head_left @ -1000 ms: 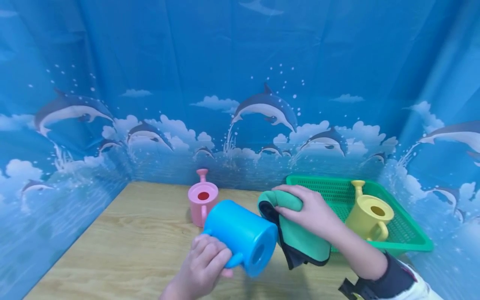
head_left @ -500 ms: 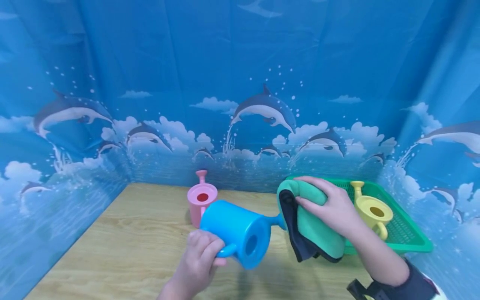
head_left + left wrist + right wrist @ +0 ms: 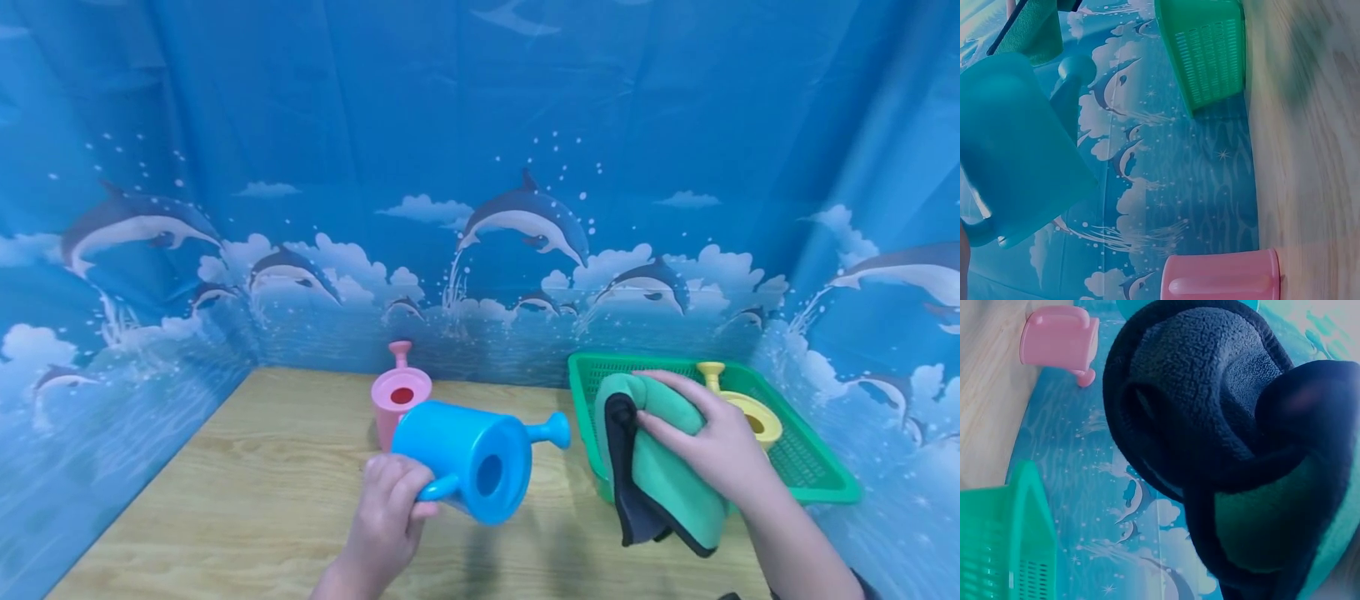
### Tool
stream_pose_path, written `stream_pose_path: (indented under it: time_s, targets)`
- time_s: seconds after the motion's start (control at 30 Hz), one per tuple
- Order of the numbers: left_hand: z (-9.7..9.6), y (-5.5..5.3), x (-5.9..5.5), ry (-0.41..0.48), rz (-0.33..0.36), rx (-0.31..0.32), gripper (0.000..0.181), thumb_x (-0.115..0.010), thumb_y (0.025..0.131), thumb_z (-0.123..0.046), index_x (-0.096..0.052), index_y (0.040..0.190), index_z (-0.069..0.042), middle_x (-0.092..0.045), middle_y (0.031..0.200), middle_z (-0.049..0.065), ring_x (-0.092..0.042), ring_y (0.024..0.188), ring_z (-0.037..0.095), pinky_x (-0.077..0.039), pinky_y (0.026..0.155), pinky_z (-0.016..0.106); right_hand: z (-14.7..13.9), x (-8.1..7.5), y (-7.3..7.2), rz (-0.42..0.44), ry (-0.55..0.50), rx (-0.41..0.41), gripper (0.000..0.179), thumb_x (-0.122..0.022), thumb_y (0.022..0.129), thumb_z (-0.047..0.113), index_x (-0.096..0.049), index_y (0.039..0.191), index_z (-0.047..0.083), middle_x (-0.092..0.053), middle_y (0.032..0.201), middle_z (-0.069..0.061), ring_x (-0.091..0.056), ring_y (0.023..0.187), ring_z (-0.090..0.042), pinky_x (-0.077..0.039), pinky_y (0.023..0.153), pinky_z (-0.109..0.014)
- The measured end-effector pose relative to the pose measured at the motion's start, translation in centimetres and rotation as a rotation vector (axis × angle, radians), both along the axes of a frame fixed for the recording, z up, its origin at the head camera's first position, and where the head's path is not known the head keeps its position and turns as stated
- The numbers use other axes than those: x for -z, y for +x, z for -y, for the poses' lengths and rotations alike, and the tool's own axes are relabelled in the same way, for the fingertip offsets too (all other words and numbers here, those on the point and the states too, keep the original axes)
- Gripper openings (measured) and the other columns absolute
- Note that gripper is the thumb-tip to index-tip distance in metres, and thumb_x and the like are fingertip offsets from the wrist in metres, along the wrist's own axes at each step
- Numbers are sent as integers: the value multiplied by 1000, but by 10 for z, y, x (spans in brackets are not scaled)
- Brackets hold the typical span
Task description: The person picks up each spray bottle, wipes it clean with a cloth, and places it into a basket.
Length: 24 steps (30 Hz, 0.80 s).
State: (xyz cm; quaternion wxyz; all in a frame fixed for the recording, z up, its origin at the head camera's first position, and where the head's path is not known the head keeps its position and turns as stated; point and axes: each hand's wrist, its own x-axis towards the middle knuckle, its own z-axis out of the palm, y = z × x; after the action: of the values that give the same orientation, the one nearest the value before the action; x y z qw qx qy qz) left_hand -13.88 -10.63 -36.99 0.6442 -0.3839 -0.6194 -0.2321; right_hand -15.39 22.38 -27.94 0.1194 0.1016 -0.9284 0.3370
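My left hand (image 3: 386, 512) grips the handle of a blue toy watering can (image 3: 457, 454), held tilted on its side above the table. Its open top faces me and its spout points right. In the left wrist view the blue can (image 3: 1016, 150) fills the left side. My right hand (image 3: 720, 442) holds a folded green cloth (image 3: 675, 458) with black edging and a dark grey back, apart from the spout and in front of the basket. Up close, the right wrist view shows the cloth's dark side (image 3: 1191, 381).
A pink watering can (image 3: 401, 392) stands on the wooden table (image 3: 225, 492) behind the blue one. At the right, a green basket (image 3: 832, 492) holds a yellow watering can (image 3: 761, 417), partly hidden by my right hand. A dolphin-print curtain (image 3: 480, 167) surrounds the table.
My right hand has drawn the cloth rightward along the spout and off its end, uncovering it. The blue can has shifted slightly left and turned a little.
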Motion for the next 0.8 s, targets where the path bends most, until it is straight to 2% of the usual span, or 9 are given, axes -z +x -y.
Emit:
stream_pose_path:
  time_s: [0.1,0.2,0.37,0.47,0.53,0.7,0.73,0.8]
  targets:
    - [0,-2,1,29,-1,-16,46,-36,104,-31,-53,78,3,-50,72,7,-46,68,20,-34,65,29,-4,7,4,31,-29,27,51,-64,92,42,-51,138,27,-54,138,-16,-60,107,-35,-49,67,-36]
    - [-1,-3,2,65,17,-44,47,-35,104,-30,-53,78,4,-49,72,8,-44,68,21,-34,64,29,-8,17,8,48,-61,58,50,-65,91,40,-52,138,27,-57,133,-15,-61,98,-25,-49,62,-32]
    - [-1,-3,7,113,72,-65,48,-34,105,-30,-53,79,5,-47,73,8,-42,68,20,-34,64,28,-11,35,16,39,-108,73,48,-67,91,36,-54,136,27,-59,132,-13,-58,93,0,-51,62,-28]
    - [-1,-3,10,129,102,-66,48,-35,105,-30,-54,80,6,-47,74,8,-42,69,19,-34,65,28,-12,42,21,21,-98,78,47,-68,90,35,-56,134,28,-61,130,-12,-56,90,9,-51,63,-27]
    - [-1,-3,11,138,116,-64,48,-35,105,-30,-54,81,7,-48,74,8,-42,69,19,-34,66,28,-13,46,23,12,-79,86,47,-69,89,36,-56,133,28,-62,129,-11,-59,91,5,-51,64,-27]
    - [-3,-4,15,153,142,-80,48,-35,105,-30,-56,84,7,-51,76,9,-44,71,20,-37,69,30,-16,54,28,67,-65,103,48,-67,89,42,-55,134,30,-60,133,-11,-64,103,-23,-51,69,-32]
    - [-3,-4,16,153,151,-85,47,-35,105,-30,-56,84,7,-51,76,8,-44,72,20,-37,70,30,-16,56,29,86,-72,107,48,-67,89,43,-54,135,30,-59,133,-11,-63,104,-26,-51,69,-33]
    - [-4,-4,18,153,164,-91,47,-35,105,-30,-56,85,7,-51,77,8,-44,72,19,-37,70,29,-17,59,30,114,-86,114,49,-66,90,43,-54,135,31,-58,135,-11,-63,104,-22,-51,70,-33]
